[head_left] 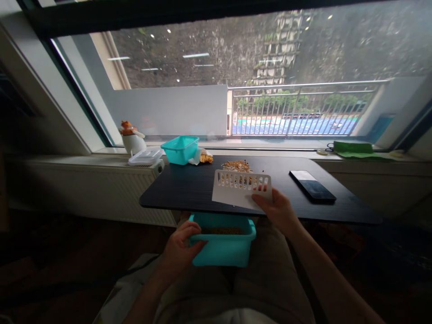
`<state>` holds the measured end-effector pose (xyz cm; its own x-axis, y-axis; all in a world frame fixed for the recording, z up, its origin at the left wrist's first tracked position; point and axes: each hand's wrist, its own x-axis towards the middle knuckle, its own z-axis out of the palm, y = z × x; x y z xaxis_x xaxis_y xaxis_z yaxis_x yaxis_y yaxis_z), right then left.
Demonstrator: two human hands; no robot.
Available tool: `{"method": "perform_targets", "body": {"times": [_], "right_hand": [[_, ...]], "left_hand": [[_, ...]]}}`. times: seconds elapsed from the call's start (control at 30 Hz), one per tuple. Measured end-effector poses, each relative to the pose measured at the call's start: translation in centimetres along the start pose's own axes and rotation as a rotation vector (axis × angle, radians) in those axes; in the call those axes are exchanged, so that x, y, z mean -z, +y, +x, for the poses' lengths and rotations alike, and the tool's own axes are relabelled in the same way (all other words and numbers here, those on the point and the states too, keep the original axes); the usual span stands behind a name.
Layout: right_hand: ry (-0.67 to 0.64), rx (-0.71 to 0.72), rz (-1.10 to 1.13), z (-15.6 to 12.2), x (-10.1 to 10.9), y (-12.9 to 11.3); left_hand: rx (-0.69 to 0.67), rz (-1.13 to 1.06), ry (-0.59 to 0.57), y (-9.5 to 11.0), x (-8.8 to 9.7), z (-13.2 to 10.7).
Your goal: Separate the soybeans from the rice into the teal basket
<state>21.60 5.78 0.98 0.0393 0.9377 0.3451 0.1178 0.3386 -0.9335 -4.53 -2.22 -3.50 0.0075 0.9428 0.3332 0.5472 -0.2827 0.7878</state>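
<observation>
My right hand (277, 208) grips a white plastic piece with a row of slots (232, 193) by its right corner, held tilted over the front of the black table (192, 189). Behind it lies a loose pile of tan grains or seeds (238, 165), partly showing through the slots. My left hand (184, 243) is closed on the left rim of a turquoise plastic bin (221, 252), fingers over the edge and thumb on its front. That bin sits at my lap, below the table's front edge, with brownish grains (222, 230) inside.
A second turquoise bin (180, 150) stands at the table's back left, beside a crumpled orange-brown item (206, 156). A phone (312, 185) lies at the right. Along the sill are a clear lid (146, 155), a white pot (134, 143) and a green folded sheet (353, 148).
</observation>
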Motion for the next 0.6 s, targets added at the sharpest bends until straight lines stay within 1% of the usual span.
{"method": "perform_targets", "body": {"times": [0.1,0.17,0.2,0.23,0.3,0.43,0.5,0.6], "right_hand": [[-0.087,0.004,0.038,-0.2,-2.3,0.0],[-0.115,0.0,0.055,-0.4,-2.7,-0.1],[-0.115,-0.005,0.058,-0.4,-2.4,-0.1],[-0.106,-0.01,0.057,-0.4,-1.8,-0.1],[-0.054,-0.015,0.042,-0.3,0.0,0.0],[0.12,-0.073,-0.006,-0.4,3.7,0.5],[0.156,-0.096,-0.015,-0.7,4.7,1.1],[0.192,-0.095,-0.024,-0.6,5.2,1.9]], "left_hand": [[0.014,0.022,0.016,-0.3,1.8,-0.4],[0.019,0.026,0.018,-0.4,2.4,-0.6],[0.018,0.023,0.017,-0.4,2.4,-0.6],[0.015,0.017,0.014,-0.4,2.2,-0.6],[0.007,0.001,0.003,-0.4,1.4,-0.5],[-0.007,-0.027,-0.029,0.0,-0.8,-0.1],[-0.014,-0.037,-0.047,0.4,-1.6,0.1],[-0.026,-0.046,-0.077,0.9,-2.3,0.2]]}}
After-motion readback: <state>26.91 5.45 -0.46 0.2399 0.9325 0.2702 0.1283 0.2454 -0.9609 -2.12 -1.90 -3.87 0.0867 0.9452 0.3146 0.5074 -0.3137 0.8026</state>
